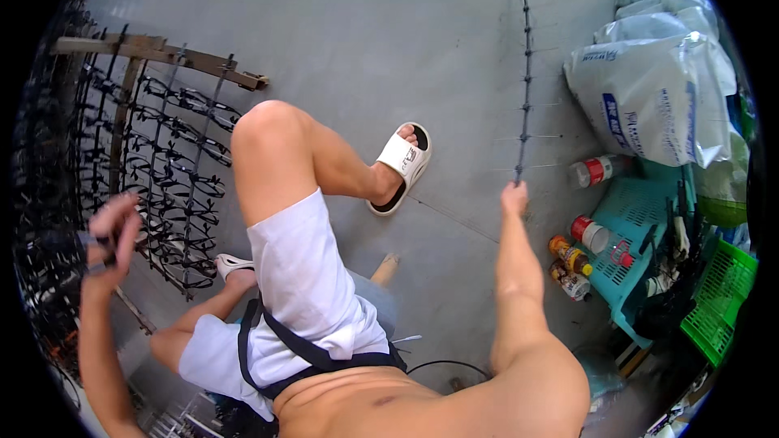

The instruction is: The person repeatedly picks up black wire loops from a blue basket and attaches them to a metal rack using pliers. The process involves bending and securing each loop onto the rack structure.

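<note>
My right hand [514, 197] is stretched out ahead, its fingers closed round the near end of a long dark rod with thin wire prongs [526, 85]. Along the rod, the prongs stick out sideways at even spacing, and nothing hangs on them that I can make out. At the far left, my left hand [114, 227] is raised beside a rack of black parts [182, 174]. It is blurred, with the fingers somewhat bent, and a dark band shows near its wrist. Whether it holds anything is unclear.
The rack's wooden beam [162, 53] juts out at left. On the right lie white plastic sacks [649, 101], a teal basket [621, 276], a green crate [718, 300] and several bottles [588, 234]. My slippered foot [403, 166] rests on the grey floor [365, 32]. A black cable curves near my waist.
</note>
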Action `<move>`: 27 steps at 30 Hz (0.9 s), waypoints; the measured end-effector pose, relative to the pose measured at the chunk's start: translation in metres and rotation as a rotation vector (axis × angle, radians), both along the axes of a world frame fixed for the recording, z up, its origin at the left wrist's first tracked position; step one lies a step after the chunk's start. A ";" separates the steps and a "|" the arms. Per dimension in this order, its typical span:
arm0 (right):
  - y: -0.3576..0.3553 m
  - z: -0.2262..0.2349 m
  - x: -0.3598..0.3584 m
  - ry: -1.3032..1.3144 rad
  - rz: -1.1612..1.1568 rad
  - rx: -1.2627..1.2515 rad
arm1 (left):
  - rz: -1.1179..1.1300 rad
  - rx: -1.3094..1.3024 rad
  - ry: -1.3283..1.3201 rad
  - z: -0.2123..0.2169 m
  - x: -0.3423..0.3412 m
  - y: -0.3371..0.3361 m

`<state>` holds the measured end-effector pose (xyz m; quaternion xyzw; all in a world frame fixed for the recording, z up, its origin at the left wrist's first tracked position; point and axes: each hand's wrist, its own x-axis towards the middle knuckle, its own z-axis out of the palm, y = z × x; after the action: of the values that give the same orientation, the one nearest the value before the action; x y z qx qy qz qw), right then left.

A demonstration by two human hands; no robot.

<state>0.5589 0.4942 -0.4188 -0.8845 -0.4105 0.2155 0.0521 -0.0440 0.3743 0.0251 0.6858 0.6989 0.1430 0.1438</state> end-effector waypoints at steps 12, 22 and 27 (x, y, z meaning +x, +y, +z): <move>-0.043 0.275 0.081 -0.101 0.487 0.233 | 0.042 0.192 -0.559 0.005 0.063 0.017; -0.105 0.506 0.129 -0.356 0.844 0.476 | 0.532 0.041 -1.427 -0.048 0.049 -0.016; -0.068 0.550 0.058 -0.525 1.112 0.680 | 0.784 0.151 -1.715 -0.077 0.004 -0.096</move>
<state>0.6167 0.4259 0.1310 -0.5007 -0.8457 -0.1508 0.1070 -0.0405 0.2782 -0.0523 0.0706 0.5242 0.6815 0.5057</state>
